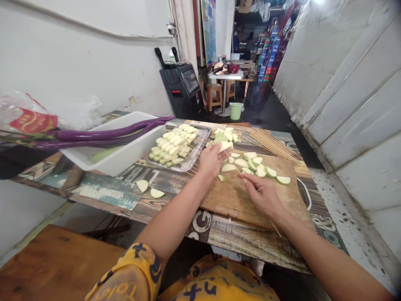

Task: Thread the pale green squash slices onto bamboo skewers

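Observation:
My left hand (210, 159) is closed on a pale half-round zucchini slice (224, 146) with a green rim. In my right hand (262, 194), pinched between thumb and fingers, is a thin bamboo skewer (235, 164); its far end meets the slice, and its tail sticks out below the hand. How deep the tip sits is hidden. Below both hands lies a wooden cutting board (225, 205) with several loose zucchini slices (250, 163). To the left, a clear tray (184, 167) holds stacked rows of skewered slices (172, 144).
Bare bamboo skewers (272, 144) lie at the table's back right. A white tub (106, 167) on the left has long purple eggplants (103, 133) across it. Two loose slices rest near the front edge. Beyond stand a black speaker (183, 90) and a green bucket (236, 110).

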A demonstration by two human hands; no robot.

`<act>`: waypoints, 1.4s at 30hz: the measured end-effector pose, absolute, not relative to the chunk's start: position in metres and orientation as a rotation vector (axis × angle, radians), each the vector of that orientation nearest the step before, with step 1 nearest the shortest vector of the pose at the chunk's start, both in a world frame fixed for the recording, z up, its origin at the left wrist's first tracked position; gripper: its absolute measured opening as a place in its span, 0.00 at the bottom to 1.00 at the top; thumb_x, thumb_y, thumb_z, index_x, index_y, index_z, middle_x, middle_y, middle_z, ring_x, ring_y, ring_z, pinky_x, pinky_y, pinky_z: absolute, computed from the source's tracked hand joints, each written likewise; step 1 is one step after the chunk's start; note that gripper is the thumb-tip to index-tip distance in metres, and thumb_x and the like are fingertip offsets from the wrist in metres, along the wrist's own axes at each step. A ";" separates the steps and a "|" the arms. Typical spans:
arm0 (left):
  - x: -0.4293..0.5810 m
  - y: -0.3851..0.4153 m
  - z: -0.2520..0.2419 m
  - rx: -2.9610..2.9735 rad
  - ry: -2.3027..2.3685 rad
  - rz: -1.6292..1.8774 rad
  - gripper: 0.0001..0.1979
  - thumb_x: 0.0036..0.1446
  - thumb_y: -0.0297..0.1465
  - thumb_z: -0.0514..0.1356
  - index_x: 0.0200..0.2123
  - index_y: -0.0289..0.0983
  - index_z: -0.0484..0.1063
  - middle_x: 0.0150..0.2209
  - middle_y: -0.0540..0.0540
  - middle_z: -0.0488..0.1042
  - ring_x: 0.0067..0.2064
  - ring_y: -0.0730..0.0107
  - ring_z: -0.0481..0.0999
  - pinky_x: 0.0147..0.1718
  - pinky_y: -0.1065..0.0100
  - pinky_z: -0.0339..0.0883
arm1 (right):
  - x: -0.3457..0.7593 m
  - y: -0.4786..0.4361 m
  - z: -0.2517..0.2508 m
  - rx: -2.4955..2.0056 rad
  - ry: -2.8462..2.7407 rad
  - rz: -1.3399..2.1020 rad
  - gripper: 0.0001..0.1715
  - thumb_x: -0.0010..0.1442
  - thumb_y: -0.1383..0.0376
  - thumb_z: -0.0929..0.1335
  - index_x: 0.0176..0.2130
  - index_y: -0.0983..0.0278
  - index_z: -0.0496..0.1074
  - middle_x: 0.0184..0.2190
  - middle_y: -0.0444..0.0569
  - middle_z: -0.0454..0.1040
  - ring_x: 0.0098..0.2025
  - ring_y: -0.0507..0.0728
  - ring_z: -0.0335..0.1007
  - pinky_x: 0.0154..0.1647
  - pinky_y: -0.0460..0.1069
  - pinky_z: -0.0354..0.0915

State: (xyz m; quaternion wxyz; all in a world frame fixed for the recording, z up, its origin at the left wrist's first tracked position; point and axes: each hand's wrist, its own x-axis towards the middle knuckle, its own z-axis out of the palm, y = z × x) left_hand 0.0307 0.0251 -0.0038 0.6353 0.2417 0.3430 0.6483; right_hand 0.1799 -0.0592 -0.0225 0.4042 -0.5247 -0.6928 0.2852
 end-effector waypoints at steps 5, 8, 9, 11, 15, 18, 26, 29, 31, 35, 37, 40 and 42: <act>0.031 0.024 -0.004 0.566 0.783 1.469 0.03 0.54 0.26 0.56 0.32 0.32 0.65 0.30 0.44 0.75 0.33 0.69 0.77 0.41 0.64 0.68 | 0.179 -0.061 -0.019 -1.327 -1.766 0.790 0.20 0.57 0.61 0.60 0.41 0.69 0.73 0.23 0.47 0.71 0.23 0.50 0.62 0.21 0.44 0.56; 0.032 0.024 -0.004 0.561 0.780 1.466 0.02 0.54 0.25 0.55 0.32 0.32 0.64 0.29 0.43 0.75 0.32 0.68 0.77 0.40 0.65 0.68 | 0.179 -0.061 -0.017 -1.322 -1.745 0.873 0.20 0.57 0.60 0.60 0.42 0.69 0.73 0.17 0.42 0.63 0.19 0.49 0.54 0.18 0.44 0.51; 0.032 0.025 -0.004 0.559 0.780 1.464 0.02 0.54 0.25 0.55 0.32 0.32 0.64 0.29 0.43 0.75 0.32 0.68 0.77 0.40 0.65 0.68 | 0.179 -0.061 -0.017 -1.315 -1.732 0.910 0.20 0.57 0.60 0.60 0.42 0.69 0.73 0.15 0.41 0.60 0.18 0.48 0.52 0.18 0.44 0.49; 0.032 0.025 -0.004 0.556 0.779 1.460 0.02 0.54 0.25 0.55 0.32 0.32 0.64 0.29 0.43 0.75 0.32 0.68 0.77 0.40 0.65 0.68 | 0.178 -0.061 -0.017 -1.296 -1.707 0.986 0.21 0.57 0.59 0.60 0.42 0.70 0.72 0.14 0.39 0.55 0.17 0.47 0.48 0.17 0.43 0.47; 0.032 0.024 -0.004 0.543 0.769 1.466 0.02 0.54 0.25 0.55 0.32 0.32 0.64 0.29 0.43 0.75 0.33 0.68 0.77 0.41 0.64 0.68 | 0.177 -0.061 -0.017 -1.280 -1.672 1.084 0.23 0.57 0.58 0.59 0.44 0.71 0.70 0.14 0.37 0.52 0.16 0.47 0.46 0.16 0.43 0.45; 0.031 0.025 -0.002 0.522 0.770 1.491 0.01 0.54 0.25 0.55 0.31 0.32 0.64 0.29 0.43 0.74 0.32 0.67 0.77 0.40 0.64 0.68 | 0.177 -0.061 -0.017 -1.291 -1.679 1.040 0.23 0.57 0.58 0.60 0.43 0.71 0.71 0.15 0.38 0.52 0.17 0.47 0.46 0.16 0.43 0.44; 0.030 0.025 -0.001 0.501 0.777 1.501 0.02 0.54 0.25 0.55 0.32 0.32 0.64 0.29 0.43 0.75 0.33 0.67 0.77 0.40 0.64 0.68 | 0.176 -0.065 -0.017 -1.295 -1.733 0.893 0.21 0.56 0.60 0.60 0.41 0.70 0.73 0.16 0.40 0.57 0.18 0.48 0.48 0.18 0.44 0.47; 0.031 0.025 -0.002 0.501 0.761 1.495 0.03 0.53 0.25 0.56 0.33 0.32 0.64 0.30 0.43 0.75 0.33 0.68 0.77 0.40 0.64 0.68 | 0.176 -0.065 -0.018 -1.293 -1.734 0.883 0.21 0.56 0.59 0.60 0.41 0.70 0.73 0.16 0.41 0.59 0.18 0.48 0.49 0.18 0.44 0.48; 0.031 0.025 -0.002 0.498 0.755 1.493 0.03 0.53 0.25 0.57 0.33 0.32 0.64 0.30 0.43 0.75 0.33 0.68 0.77 0.40 0.65 0.68 | 0.176 -0.064 -0.018 -1.290 -1.730 0.878 0.21 0.56 0.59 0.60 0.42 0.70 0.73 0.16 0.41 0.60 0.18 0.48 0.49 0.18 0.44 0.48; 0.031 0.024 -0.002 0.513 0.748 1.490 0.03 0.53 0.25 0.56 0.32 0.32 0.64 0.30 0.43 0.75 0.33 0.68 0.77 0.40 0.64 0.68 | 0.176 -0.063 -0.018 -1.291 -1.721 0.885 0.21 0.56 0.59 0.60 0.42 0.70 0.73 0.17 0.42 0.61 0.18 0.48 0.50 0.18 0.44 0.49; 0.031 0.024 -0.002 0.522 0.743 1.487 0.03 0.53 0.25 0.56 0.32 0.32 0.64 0.30 0.44 0.75 0.33 0.68 0.77 0.40 0.65 0.68 | 0.176 -0.064 -0.018 -1.297 -1.711 0.900 0.21 0.56 0.59 0.61 0.42 0.69 0.73 0.16 0.42 0.60 0.18 0.48 0.50 0.18 0.44 0.49; 0.032 0.023 -0.002 0.532 0.745 1.480 0.03 0.53 0.25 0.56 0.33 0.32 0.64 0.30 0.44 0.75 0.34 0.68 0.77 0.41 0.64 0.68 | 0.176 -0.064 -0.018 -1.290 -1.685 0.932 0.20 0.56 0.59 0.61 0.41 0.68 0.72 0.15 0.41 0.58 0.18 0.48 0.49 0.18 0.44 0.48; 0.033 0.023 -0.002 0.535 0.756 1.474 0.03 0.53 0.25 0.56 0.33 0.32 0.63 0.29 0.44 0.74 0.34 0.68 0.77 0.42 0.64 0.68 | 0.176 -0.064 -0.018 -1.275 -1.670 0.958 0.19 0.56 0.59 0.61 0.40 0.67 0.72 0.15 0.40 0.56 0.18 0.48 0.49 0.17 0.44 0.47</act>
